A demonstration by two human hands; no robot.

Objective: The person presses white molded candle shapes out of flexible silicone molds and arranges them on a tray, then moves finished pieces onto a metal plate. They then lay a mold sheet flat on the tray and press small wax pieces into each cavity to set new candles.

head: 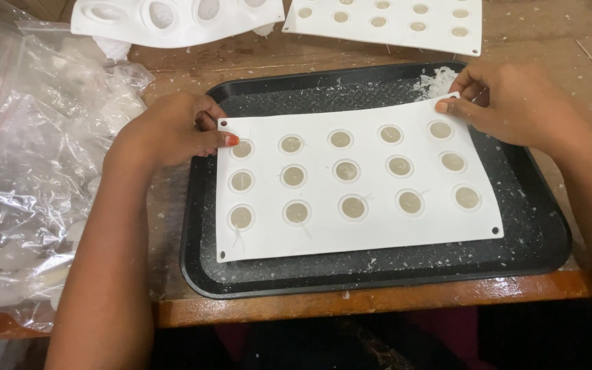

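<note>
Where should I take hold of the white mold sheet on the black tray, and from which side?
Probably the two far corners of the white mold sheet, one from each side, as the left hand and right hand do now. The margins there are flat and free of filled cavities; the sheet looks thin and floppy, so two spread grips likely keep it level over the black tray.
</note>
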